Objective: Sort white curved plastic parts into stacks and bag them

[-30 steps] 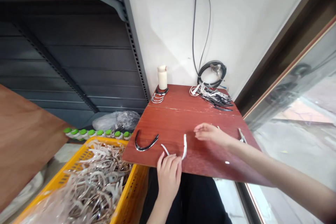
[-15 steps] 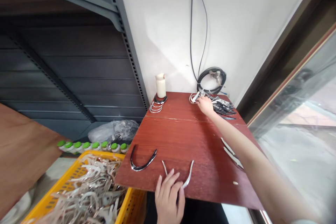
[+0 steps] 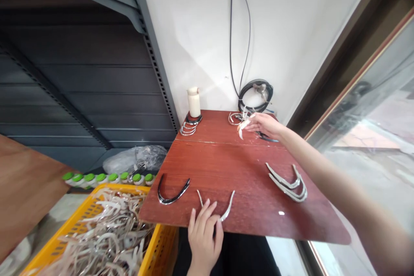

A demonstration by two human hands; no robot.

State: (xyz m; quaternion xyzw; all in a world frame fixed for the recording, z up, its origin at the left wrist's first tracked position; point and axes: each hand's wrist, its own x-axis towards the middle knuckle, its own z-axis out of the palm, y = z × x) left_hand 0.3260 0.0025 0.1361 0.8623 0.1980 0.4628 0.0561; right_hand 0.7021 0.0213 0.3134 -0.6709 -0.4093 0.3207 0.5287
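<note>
My left hand (image 3: 206,233) lies at the table's near edge, fingers stretched out over the middle of a U-shaped silvery strip (image 3: 230,205). Its two tips point away from me; the bend is hidden under the fingers. Beyond it, over the far right of the table, my right hand (image 3: 268,124) is closed on a pale curved strip (image 3: 243,127), held just off the pile of silvery strips (image 3: 235,117), which it partly covers. To the left of my left hand is a black, glossy U-shaped strip (image 3: 171,201). Several silvery U-shaped strips (image 3: 291,189) lie nested at the right.
A yellow basket (image 3: 154,241) full of pale curved strips stands left of the red-brown table (image 3: 210,159). At the far left corner, a cream bottle (image 3: 194,102) stands by stacked strips (image 3: 187,129). A coiled black cable (image 3: 241,103) hangs on the wall. Green-lidded jars (image 3: 113,177) line the floor.
My right hand has drawn back from the far pile with a pale curved strip in its fingers, uncovering the nested strips at the right. The left hand stays on its strip.
</note>
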